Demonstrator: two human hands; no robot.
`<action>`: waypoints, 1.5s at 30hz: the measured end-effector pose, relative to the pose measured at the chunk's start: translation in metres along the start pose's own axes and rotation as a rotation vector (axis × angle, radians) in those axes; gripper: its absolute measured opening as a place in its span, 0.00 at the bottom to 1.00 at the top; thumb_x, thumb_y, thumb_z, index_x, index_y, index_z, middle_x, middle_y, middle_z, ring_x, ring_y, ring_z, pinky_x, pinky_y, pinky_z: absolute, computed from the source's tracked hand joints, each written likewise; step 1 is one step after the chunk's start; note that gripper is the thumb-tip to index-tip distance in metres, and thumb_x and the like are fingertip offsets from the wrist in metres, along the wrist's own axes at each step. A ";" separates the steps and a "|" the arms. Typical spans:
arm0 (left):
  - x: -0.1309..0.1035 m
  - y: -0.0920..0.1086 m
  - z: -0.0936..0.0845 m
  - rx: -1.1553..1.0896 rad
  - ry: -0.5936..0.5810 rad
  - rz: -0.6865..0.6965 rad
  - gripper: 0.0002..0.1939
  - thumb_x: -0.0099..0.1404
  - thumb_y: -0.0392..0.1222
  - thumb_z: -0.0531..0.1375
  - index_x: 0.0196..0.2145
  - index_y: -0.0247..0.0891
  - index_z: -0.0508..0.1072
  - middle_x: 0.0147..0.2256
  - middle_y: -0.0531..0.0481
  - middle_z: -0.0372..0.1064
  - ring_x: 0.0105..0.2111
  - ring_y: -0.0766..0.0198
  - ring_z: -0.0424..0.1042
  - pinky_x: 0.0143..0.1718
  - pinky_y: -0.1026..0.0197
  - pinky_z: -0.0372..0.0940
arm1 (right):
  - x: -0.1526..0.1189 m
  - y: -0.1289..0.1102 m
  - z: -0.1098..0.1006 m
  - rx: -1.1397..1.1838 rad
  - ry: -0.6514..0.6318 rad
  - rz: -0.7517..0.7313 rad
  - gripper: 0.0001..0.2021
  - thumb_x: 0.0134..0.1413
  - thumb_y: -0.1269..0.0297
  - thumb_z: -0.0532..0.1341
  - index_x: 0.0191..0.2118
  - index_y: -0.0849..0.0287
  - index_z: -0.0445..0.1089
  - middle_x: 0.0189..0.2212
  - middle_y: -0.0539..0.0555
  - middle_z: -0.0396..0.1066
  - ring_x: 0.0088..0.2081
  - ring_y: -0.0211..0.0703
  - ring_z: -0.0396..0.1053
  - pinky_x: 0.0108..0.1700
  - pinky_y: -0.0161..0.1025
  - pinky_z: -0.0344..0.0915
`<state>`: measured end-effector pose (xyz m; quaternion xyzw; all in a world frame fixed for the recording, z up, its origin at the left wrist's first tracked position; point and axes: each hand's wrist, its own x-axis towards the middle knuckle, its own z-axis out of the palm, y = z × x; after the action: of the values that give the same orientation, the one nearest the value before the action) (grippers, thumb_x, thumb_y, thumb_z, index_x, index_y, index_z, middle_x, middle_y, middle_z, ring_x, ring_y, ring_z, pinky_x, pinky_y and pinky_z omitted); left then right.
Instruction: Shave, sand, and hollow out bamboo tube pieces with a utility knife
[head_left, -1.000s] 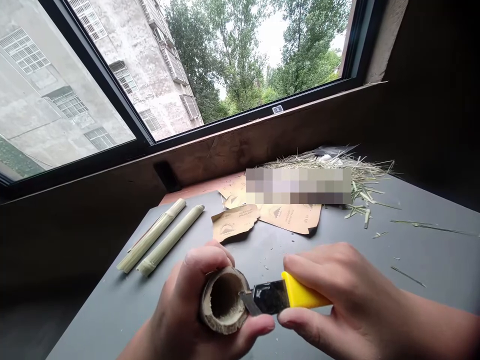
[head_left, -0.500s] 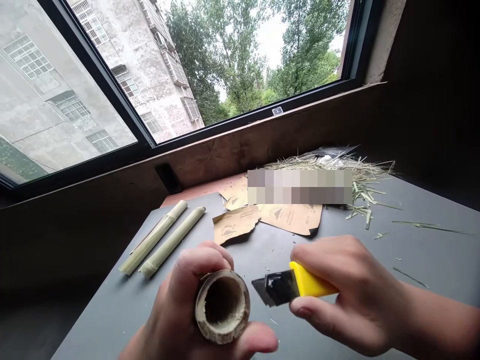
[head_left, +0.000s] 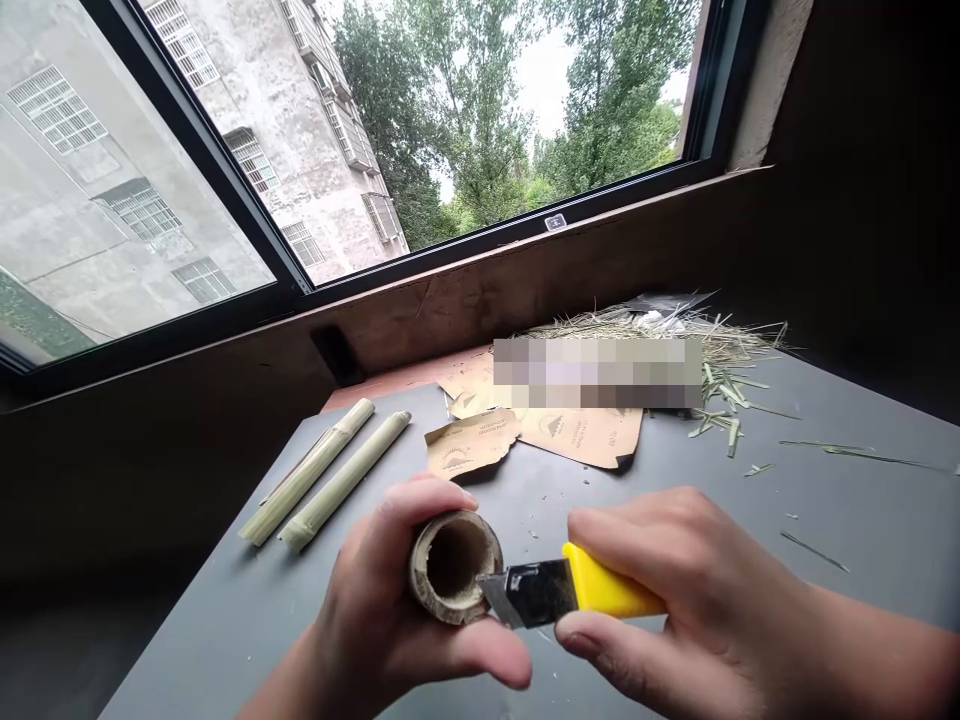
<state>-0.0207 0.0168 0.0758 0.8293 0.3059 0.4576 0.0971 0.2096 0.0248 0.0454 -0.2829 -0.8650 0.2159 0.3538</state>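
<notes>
A hollow bamboo tube (head_left: 421,590) is gripped in my left hand (head_left: 375,610), its open end turned towards me, with a pale rough rim. My right hand (head_left: 697,600) is closed round a yellow utility knife (head_left: 607,585). The knife's dark blade (head_left: 504,595) points left, and its tip meets the right side of the tube's rim. My left thumb lies just below the blade. Most of the tube's length is hidden behind its open end and my fingers.
Two bamboo pieces (head_left: 345,483) lie on the grey table (head_left: 225,640) at left. Torn sandpaper sheets (head_left: 472,445) lie beyond my hands. A heap of bamboo shavings (head_left: 739,345) spreads at back right, beside a blurred-out patch. A window (head_left: 480,255) rises behind the table.
The knife has moved slightly left and down, bringing its blade from apart to the tube's rim. The tube has shifted up and a little right in my left hand.
</notes>
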 end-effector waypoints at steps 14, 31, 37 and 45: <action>0.001 0.010 0.000 0.078 -0.054 -0.002 0.25 0.62 0.57 0.66 0.47 0.40 0.62 0.21 0.59 0.64 0.21 0.65 0.70 0.21 0.66 0.66 | 0.000 0.001 0.010 0.008 0.089 -0.036 0.20 0.63 0.51 0.58 0.25 0.55 0.50 0.18 0.43 0.54 0.20 0.33 0.46 0.23 0.37 0.44; 0.004 0.012 -0.001 0.131 -0.018 0.020 0.30 0.59 0.64 0.64 0.48 0.42 0.62 0.20 0.60 0.62 0.22 0.63 0.72 0.22 0.64 0.68 | 0.000 0.009 0.002 0.053 0.003 -0.032 0.20 0.61 0.54 0.58 0.27 0.54 0.47 0.19 0.42 0.49 0.20 0.33 0.45 0.24 0.37 0.42; 0.001 0.007 -0.002 0.137 -0.043 0.007 0.28 0.60 0.59 0.67 0.47 0.40 0.62 0.20 0.60 0.61 0.22 0.64 0.71 0.22 0.65 0.68 | 0.002 0.006 0.003 0.070 -0.034 0.054 0.21 0.60 0.52 0.59 0.25 0.54 0.47 0.18 0.42 0.48 0.19 0.33 0.43 0.23 0.37 0.41; 0.004 0.013 -0.003 0.168 -0.088 0.007 0.22 0.65 0.54 0.64 0.47 0.39 0.61 0.20 0.61 0.62 0.21 0.65 0.71 0.22 0.66 0.68 | 0.000 0.005 0.000 0.025 -0.038 0.036 0.21 0.62 0.52 0.58 0.26 0.54 0.48 0.19 0.42 0.51 0.20 0.33 0.45 0.24 0.37 0.42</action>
<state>-0.0160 0.0086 0.0854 0.8549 0.3356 0.3938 0.0388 0.2114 0.0289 0.0428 -0.2898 -0.8635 0.2385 0.3368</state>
